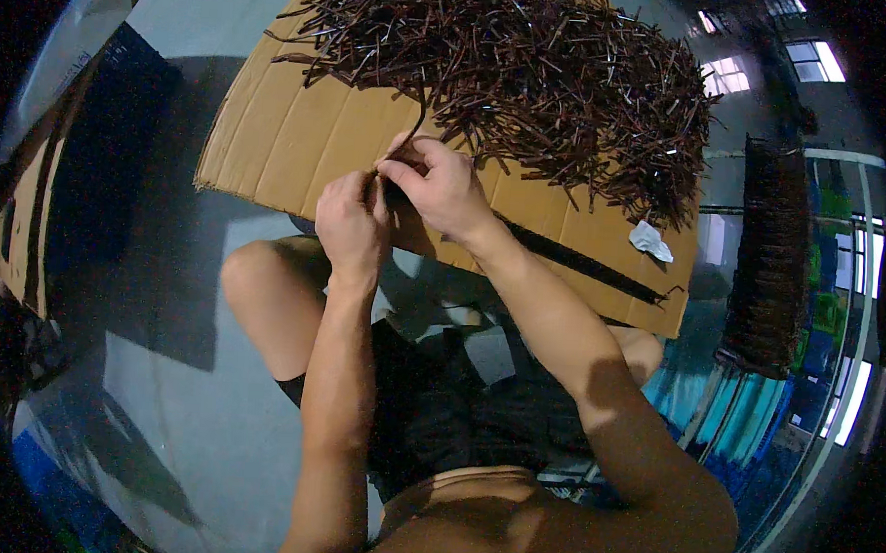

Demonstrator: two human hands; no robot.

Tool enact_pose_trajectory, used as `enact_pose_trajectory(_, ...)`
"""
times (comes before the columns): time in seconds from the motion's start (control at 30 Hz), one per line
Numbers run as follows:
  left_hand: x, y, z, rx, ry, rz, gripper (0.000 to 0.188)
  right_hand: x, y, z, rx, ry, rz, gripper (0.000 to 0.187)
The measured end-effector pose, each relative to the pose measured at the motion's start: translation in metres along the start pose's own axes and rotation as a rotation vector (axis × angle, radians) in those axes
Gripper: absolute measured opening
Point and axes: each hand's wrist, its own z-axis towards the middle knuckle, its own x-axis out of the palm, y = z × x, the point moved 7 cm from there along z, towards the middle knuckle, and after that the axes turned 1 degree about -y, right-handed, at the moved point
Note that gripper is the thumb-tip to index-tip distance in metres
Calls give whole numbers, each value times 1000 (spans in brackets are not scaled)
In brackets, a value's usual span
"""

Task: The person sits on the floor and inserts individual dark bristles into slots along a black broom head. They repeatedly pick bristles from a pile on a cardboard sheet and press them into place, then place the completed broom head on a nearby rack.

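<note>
My left hand (351, 221) and my right hand (439, 189) meet over the near edge of a cardboard sheet (301, 122). Between their pinched fingertips is a thin dark brown strip (418, 117), whose free end curves up and away toward the far side. The fingers hide its lower part, so I cannot see how it is bent there. A big heap of similar short brown strips (531, 73) covers the far part of the cardboard. Right of my right wrist, a long dark bundle or strip (587, 260) lies along the cardboard's near side.
A crumpled white scrap of paper (650, 241) sits by the heap's right end. Further right stands a metal rack (865, 245) beside a dark brown hanging bundle (768, 251). Cardboard boxes (31, 209) are at the left, on the grey floor (240, 406). My knees are under the sheet's near edge.
</note>
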Motion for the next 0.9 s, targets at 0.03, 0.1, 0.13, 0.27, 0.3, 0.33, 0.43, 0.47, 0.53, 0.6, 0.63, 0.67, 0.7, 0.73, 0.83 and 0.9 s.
enact_pose_trajectory(0.03,-1,-1,0,4,-5,-5,13,1,-1,1,11,29,71,12)
enact_pose_trajectory(0.1,1,-1,1,12,-4,1,13,4,0,3,34,87,217,13)
enact_pose_trajectory(0.13,1,-1,0,12,-6,-4,13,2,7,2,-16,70,99,15)
enact_pose_trajectory(0.27,4,4,0,-4,31,41,14,3,33,-3,-228,37,-407,21)
enact_pose_trajectory(0.3,2,3,1,-5,13,28,14,1,41,-1,-209,38,-464,20)
enact_pose_trajectory(0.33,-2,1,1,-6,-5,15,15,-2,36,3,-180,88,-401,21)
enact_pose_trajectory(0.43,-5,12,6,-123,-53,25,19,-48,19,23,-96,72,-359,23)
enact_pose_trajectory(0.47,-6,17,7,-195,-35,67,21,-82,13,27,17,-62,-413,23)
enact_pose_trajectory(0.53,-7,8,7,-239,-24,72,24,-139,0,26,-95,-227,-863,24)
enact_pose_trajectory(0.6,-5,4,2,-189,-59,-61,22,-149,-16,24,120,-77,-1060,25)
enact_pose_trajectory(0.63,-5,2,-1,-161,-72,-127,22,-153,-22,23,182,-59,-982,25)
enact_pose_trajectory(0.67,1,5,-5,-219,-4,-159,21,-156,-29,22,243,-39,-904,26)
enact_pose_trajectory(0.7,-2,-3,-7,-120,-58,-137,22,-156,-32,21,304,-12,-823,26)
enact_pose_trajectory(0.73,1,-4,-7,-124,-35,-141,21,-158,-32,17,361,9,-824,27)
enact_pose_trajectory(0.83,5,0,-2,-145,21,-108,20,-146,-31,13,226,43,-980,31)
enact_pose_trajectory(0.9,7,2,-1,-144,28,-100,19,-137,-40,10,217,72,-1068,29)
